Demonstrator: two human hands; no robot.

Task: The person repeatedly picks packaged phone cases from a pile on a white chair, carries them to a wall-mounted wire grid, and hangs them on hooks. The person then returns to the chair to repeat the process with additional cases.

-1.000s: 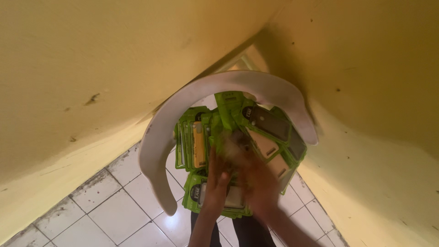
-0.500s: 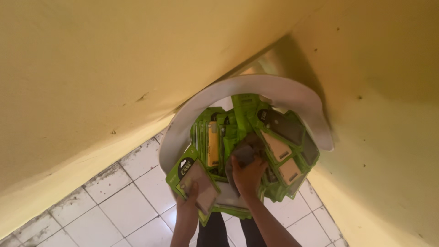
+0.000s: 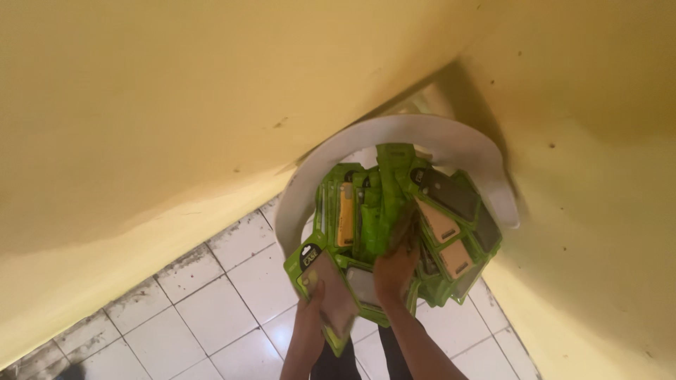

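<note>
Since half a second earlier, the left hand (image 3: 310,320) had drawn one flat green-carded phone-case packet (image 3: 325,290) clear of the pile and gripped it by its lower edge, out over the tiled floor (image 3: 176,309). The right hand (image 3: 396,271), fingers curled, still dug among the green packets (image 3: 394,211) heaped in the white plastic tub (image 3: 451,137) in the yellow corner.
</note>
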